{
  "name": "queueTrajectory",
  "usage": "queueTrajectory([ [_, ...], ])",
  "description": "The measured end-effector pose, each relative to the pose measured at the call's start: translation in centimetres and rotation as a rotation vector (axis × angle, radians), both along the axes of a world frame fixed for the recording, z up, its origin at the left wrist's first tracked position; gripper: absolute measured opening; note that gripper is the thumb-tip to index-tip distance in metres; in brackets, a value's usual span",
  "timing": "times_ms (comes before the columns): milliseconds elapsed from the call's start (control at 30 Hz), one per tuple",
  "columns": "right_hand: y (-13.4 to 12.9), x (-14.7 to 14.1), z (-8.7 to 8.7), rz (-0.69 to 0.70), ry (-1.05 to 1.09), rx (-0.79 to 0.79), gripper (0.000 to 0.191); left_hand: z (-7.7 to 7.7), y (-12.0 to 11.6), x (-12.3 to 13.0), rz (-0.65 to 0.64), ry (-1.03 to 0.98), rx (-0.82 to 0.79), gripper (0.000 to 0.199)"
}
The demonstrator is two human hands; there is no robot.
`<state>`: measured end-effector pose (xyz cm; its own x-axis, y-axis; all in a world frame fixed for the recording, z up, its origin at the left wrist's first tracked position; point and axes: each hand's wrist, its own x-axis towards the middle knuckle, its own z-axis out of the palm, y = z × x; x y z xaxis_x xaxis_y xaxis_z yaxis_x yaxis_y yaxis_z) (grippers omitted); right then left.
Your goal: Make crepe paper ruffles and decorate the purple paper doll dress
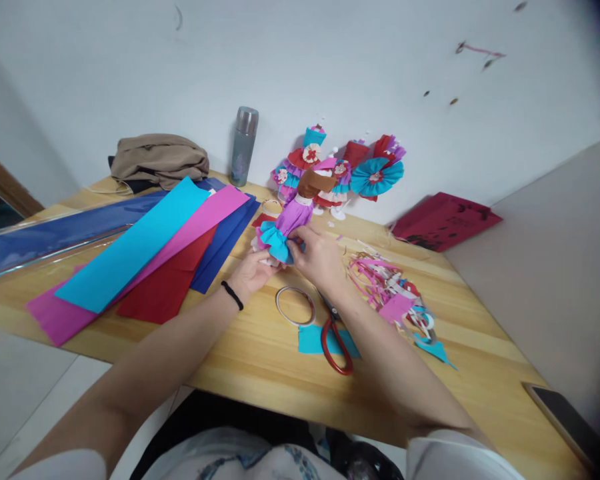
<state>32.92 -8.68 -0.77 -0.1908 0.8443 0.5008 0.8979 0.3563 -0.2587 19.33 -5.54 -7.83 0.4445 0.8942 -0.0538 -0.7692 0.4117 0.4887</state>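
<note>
Between my hands is a paper doll dress (295, 215) with a brown top, a purple skirt and a blue ruffle (276, 241) low down. My left hand (254, 270) is closed on its pale lower hem from the left. From the right, my right hand (314, 255) pinches the edge of the blue ruffle. Just below lie a roll of tape (295, 306), red-handled scissors (337, 347) partly under my right forearm, and a blue paper piece (310, 340).
Blue, pink, red and dark blue paper sheets (135, 243) lie at left. Behind stand finished-looking paper dresses (377, 176) and a bottle (244, 147). Paper scraps (395, 303) are heaped at right, near a red bag (443, 221). A phone (560, 417) rests by the right edge.
</note>
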Motion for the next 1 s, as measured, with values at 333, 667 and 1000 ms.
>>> queueTrajectory([
  [333,-0.24,0.25,0.06,-0.002,-0.067,0.023,0.016,0.10,0.14,0.04,-0.002,0.016,-0.004,0.026],
  [667,0.36,-0.13,0.57,-0.039,-0.258,0.158,0.022,0.17,-0.05,0.05,0.001,0.025,0.001,0.024],
  [1000,0.47,0.00,-0.10,0.032,-0.137,0.196,0.025,-0.49,0.31,0.18,-0.020,-0.013,0.027,0.026],
])
